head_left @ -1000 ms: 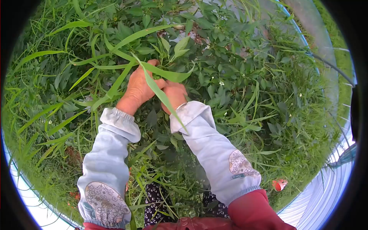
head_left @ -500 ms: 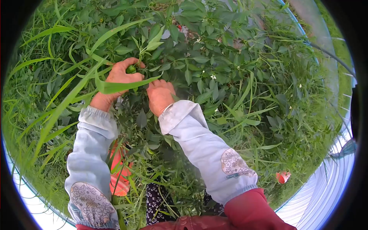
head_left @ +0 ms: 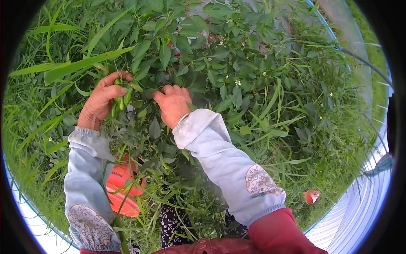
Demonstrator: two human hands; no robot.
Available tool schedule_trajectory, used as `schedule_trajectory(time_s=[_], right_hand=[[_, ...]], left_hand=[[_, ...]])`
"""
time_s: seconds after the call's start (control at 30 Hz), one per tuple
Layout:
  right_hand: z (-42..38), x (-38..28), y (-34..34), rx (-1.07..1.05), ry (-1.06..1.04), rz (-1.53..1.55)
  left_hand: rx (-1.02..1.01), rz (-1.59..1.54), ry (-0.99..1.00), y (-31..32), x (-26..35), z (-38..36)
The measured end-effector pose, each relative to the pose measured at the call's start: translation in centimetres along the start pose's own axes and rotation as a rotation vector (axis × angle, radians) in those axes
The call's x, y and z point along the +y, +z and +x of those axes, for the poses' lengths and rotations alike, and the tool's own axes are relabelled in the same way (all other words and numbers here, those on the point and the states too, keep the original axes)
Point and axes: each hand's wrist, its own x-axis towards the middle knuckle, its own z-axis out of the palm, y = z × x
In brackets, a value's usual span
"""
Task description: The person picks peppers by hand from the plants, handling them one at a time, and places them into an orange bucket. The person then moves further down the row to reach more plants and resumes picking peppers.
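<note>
In the head view, my left hand [head_left: 102,99] is closed around several small green chili peppers [head_left: 121,103], which hang down between thumb and fingers. To its right, my right hand [head_left: 172,106] reaches in among the leaves of the pepper plant [head_left: 165,53]. Its fingers are curled, and the leaves hide the tips, so what they pinch cannot be made out. A broad grass blade [head_left: 80,67] crosses above my left hand.
An orange-red object with lettering [head_left: 122,182] lies below my left forearm, partly covered by grass. Farther right sits a small red cup-like thing [head_left: 311,196]. White plastic sheeting [head_left: 359,207] and a dark hose [head_left: 368,63] run along the right side.
My left hand has moved left and slightly down, bringing several green chili peppers into view in its grip. My right hand has shifted slightly left. More of the orange-red object shows.
</note>
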Motion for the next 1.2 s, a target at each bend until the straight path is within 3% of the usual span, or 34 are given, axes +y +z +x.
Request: schedule_trajectory(time_s=[0.17, 0.3, 0.37, 0.47, 0.53, 0.63, 0.7, 0.77, 0.8, 0.83, 0.87, 0.93, 1.03, 1.17, 1.2], right_hand=[[0.1, -0.6, -0.1, -0.003, -0.027, 0.001], [0.7, -0.4, -0.1, 0.036, 0.017, -0.007], [0.9, 0.1, -0.1, 0.045, 0.037, -0.003], [0.3, 0.2, -0.6, 0.04, 0.122, 0.014], [-0.7, -1.0, -2.4, 0.35, 0.065, -0.005], [-3.8, -3.8, -5.9, 0.43, -0.11, 0.041], [-6.4, -5.4, -6.3, 0.313, -0.162, 0.325], [-9.3, -5.9, -4.4, -0.054, -0.007, 0.795], [-10.3, -6.7, -4.5, -0.161, 0.037, 0.883], [-11.0, -7.4, -4.6, -0.271, 0.085, 0.967], [-11.6, -7.5, -3.8, -0.288, 0.079, 0.965], [-12.5, -7.1, -1.6, -0.331, 0.308, 0.963], [-13.0, -7.7, -0.6, -0.256, 0.129, 0.748], [-13.0, -9.2, 0.1, -0.264, 0.062, 0.403], [-13.2, -9.5, 0.7, -0.326, 0.144, 0.451]], left_hand=[[-0.025, -0.036, 0.01, -1.6, -0.6, -0.8], [-0.03, -0.258, 0.034, 0.3, -0.3, -1.9], [-0.056, -0.234, 0.125, 1.2, -0.5, -3.4], [-0.043, -0.209, 0.039, 3.4, 0.3, -6.0], [-0.011, -0.198, -0.008, 4.1, -0.8, -7.6], [0.026, -0.264, -0.105, 5.5, -4.1, -10.8], [0.0, -0.315, -0.235, 7.0, -4.6, -12.7], [-0.077, -0.27, -0.263, 8.1, -6.2, -14.3], [-0.088, -0.219, -0.244, 8.7, -6.6, -15.0], [-0.069, -0.142, -0.082, 9.3, -8.1, -15.5], [-0.09, -0.067, -0.128, 9.6, -7.5, -16.0], [-0.078, 0.247, -0.193, 9.4, -8.4, -17.4], [-0.06, 0.282, -0.184, 9.1, -9.2, -18.8], [-0.054, 0.238, -0.143, 8.0, -9.7, -20.7], [-0.047, 0.227, -0.143, 7.5, -9.7, -21.2]])
